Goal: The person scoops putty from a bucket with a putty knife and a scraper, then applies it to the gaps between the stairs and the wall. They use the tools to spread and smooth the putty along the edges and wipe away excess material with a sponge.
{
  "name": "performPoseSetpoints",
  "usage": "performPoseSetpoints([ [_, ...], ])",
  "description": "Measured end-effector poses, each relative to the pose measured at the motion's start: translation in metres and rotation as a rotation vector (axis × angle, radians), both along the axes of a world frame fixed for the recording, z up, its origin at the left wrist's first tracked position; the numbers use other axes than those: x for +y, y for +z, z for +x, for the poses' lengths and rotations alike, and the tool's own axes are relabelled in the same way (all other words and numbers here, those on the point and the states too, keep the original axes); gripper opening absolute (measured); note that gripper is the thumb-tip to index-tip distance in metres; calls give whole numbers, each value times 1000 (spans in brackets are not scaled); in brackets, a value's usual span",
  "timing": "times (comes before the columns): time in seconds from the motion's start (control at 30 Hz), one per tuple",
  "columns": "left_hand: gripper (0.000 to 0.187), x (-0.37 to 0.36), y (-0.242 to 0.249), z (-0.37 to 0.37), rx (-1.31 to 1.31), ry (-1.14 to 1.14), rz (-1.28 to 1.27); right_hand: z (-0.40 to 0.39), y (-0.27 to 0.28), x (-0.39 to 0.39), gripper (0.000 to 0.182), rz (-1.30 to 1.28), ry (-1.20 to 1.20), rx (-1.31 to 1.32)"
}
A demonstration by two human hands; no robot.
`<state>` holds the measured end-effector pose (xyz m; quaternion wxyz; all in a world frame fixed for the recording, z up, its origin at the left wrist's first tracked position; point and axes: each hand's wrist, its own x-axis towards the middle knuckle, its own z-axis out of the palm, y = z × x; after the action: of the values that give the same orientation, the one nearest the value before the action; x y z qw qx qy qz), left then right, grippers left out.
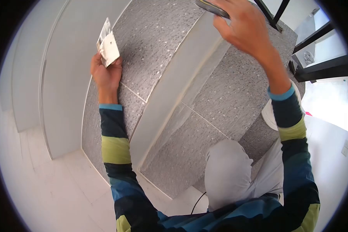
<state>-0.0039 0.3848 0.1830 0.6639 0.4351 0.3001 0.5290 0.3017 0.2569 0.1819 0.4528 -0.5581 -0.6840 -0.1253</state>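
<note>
At nine o'clock a plain white wall panel (65, 77) stands beside the grey speckled tiled step (158, 50) you are crouched against, and your left hand (106, 73) rests against the tiles near the ten o'clock edge, fingers curled shut around a small flat white scraper or card (109, 46) smeared with pale compound; its long axis runs up and slightly left from your palm, toward eleven o'clock, its face lying near the tile surface, though whether it touches cannot be told. Moving right, a broad pale band (181, 77), seemingly a grouted or filled strip, crosses the tile work diagonally from one o'clock down to seven o'clock, with thinner joint lines (205, 120) branching off toward four o'clock. At twelve to one o'clock your right hand (241, 27) is raised over the upper tread, fingers closed in a pinch on a dark, flat-bladed tool (212, 7), probably a putty knife, whose blade points left toward eleven o'clock and is partly cut off by the frame edge. The pale band lies between your two hands, down and left of the right hand and right of the left; the right hand sits nearer its upper end, the left nearer its middle stretch. Your bent knee in grey trousers (228, 170) fills five o'clock, a white round bucket (268, 116) shows partly behind your right forearm at three o'clock, and dark metal railing bars (321, 50) cross the far right at two o'clock.
</note>
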Motion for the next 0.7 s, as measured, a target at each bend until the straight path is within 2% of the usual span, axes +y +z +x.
performPoseSetpoints([
  [0.03,26,-1,1,0,-16,-24,4,-4,2,7,17,1,10,1],
  [0.07,26,-1,1,2,-7,-11,2,-5,3,17,9,-2,5,-245],
  [0.1,26,-1,3,2,-7,-10,6,-6,6,24,14,-1,-5,-494],
  [0.13,26,0,3,2,-16,3,-5,-17,6,24,14,5,-6,-497],
  [0.17,26,0,3,2,-26,15,-20,-35,0,20,11,-91,34,-428],
  [0.2,26,-1,3,1,-27,12,-20,-52,-5,13,23,-190,72,-357],
  [0.3,26,1,0,-1,-24,17,-8,-91,-5,-24,20,-289,193,-293],
  [0.37,26,3,-2,-5,-80,-39,-12,-91,-20,-37,24,-110,461,267],
  [0.43,26,5,-2,-5,-68,-1,-12,-65,-52,-27,24,136,256,402],
  [0.5,26,4,-2,-4,-55,39,-11,-44,-85,-22,26,-102,132,898],
  [0.6,26,4,-3,-3,-54,-15,22,-32,-112,6,29,8,32,921],
  [0.7,26,9,-6,-8,-92,-48,31,-50,-117,15,32,98,-36,784],
])
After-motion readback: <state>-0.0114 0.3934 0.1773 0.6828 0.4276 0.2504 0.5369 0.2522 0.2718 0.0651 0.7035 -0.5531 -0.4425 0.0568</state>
